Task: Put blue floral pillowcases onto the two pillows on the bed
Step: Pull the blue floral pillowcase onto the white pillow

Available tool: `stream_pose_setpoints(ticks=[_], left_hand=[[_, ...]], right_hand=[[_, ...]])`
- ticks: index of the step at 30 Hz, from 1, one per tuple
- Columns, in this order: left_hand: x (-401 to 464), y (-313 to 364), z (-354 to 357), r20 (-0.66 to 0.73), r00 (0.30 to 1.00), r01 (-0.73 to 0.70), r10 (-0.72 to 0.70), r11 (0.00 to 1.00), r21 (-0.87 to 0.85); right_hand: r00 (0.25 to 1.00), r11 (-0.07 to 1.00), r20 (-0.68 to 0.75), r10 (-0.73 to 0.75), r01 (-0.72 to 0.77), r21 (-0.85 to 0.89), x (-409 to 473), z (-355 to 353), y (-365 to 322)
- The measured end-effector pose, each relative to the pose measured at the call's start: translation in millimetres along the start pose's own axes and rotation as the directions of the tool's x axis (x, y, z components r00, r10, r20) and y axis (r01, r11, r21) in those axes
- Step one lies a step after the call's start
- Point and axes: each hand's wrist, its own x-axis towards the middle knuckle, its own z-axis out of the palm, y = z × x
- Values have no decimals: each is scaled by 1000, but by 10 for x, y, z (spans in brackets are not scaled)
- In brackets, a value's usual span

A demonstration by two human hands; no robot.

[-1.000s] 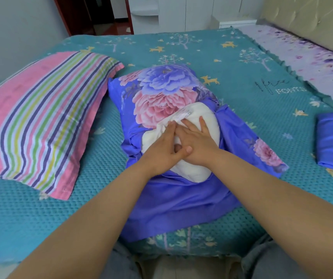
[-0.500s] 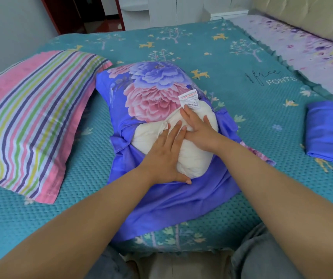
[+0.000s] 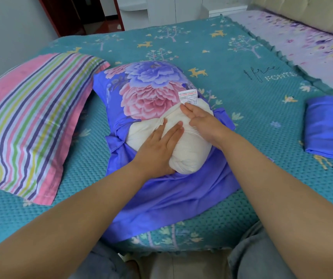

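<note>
At frame centre, the left hand [image 3: 158, 146] lies flat, fingers straight, on the white pillow [image 3: 189, 146] half inside the floral pillowcase [image 3: 141, 91]; the right hand [image 3: 201, 121] presses beside it, grasping nothing.

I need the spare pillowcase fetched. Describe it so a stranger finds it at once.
On the teal bedspread, look to the right edge, right of the half-covered pillow. The spare pillowcase lies there folded flat, plain blue, unlike the striped pillow at left.
</note>
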Motion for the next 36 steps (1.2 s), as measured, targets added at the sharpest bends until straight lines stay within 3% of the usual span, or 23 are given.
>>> stream_pose_setpoints(ticks=[3, 5, 7, 9, 11, 13, 15, 16, 18, 22, 24, 28, 32, 36], left_hand=[[44, -51, -96, -66, 998, 0, -4, 998, -61], [97, -99, -216, 29, 993, 118, -115, 973, -200], [175, -221, -355, 148, 967, 244, -208, 925, -292], [275, -409, -469, 185, 944, 327, -275, 861, -390], [350, -604, -542, 250, 903, 430, -350, 713, -554], [400, -745, -550, 315, 877, 475, -363, 556, -682], [454, -838, -530, 345, 862, 498, -372, 488, -717], [483, -888, -508, 354, 853, 510, -384, 466, -723], [517, -959, -489, 373, 832, 535, -411, 416, -735], [523, -1022, -455, 382, 829, 533, -409, 369, -761], [524, -1023, -439, 370, 833, 529, -411, 395, -751], [521, -1026, -449, 346, 849, 510, -399, 448, -734], [524, -959, -523, 377, 851, 521, -365, 504, -689], [516, -831, -539, 410, 870, 488, -272, 589, -644]], right_hand=[[998, 994, -37, -49, 52, 95, -32, 20, 25], [991, 993, -109, -76, 86, 85, -31, 65, 40], [955, 981, -276, -108, 147, 127, -36, 136, 75], [837, 954, -519, -172, 273, 124, -84, 211, 112], [719, 934, -627, -299, 354, -40, -155, 256, 149], [700, 858, -501, -510, 369, -358, -211, 289, 214], [704, 604, -188, -685, 404, -688, -196, 357, 264], [715, 470, -40, -698, 415, -779, -168, 401, 287], [793, 284, 155, -590, 383, -879, -140, 514, 348], [924, 100, 163, -347, 210, -973, -122, 699, 399], [926, 76, 220, -308, 254, -964, -114, 681, 300], [916, 155, 325, -234, 365, -918, -137, 472, 123], [960, 246, 274, -57, 279, -928, -210, 83, -35], [922, 323, 211, -325, 318, -892, -266, 28, -302]])
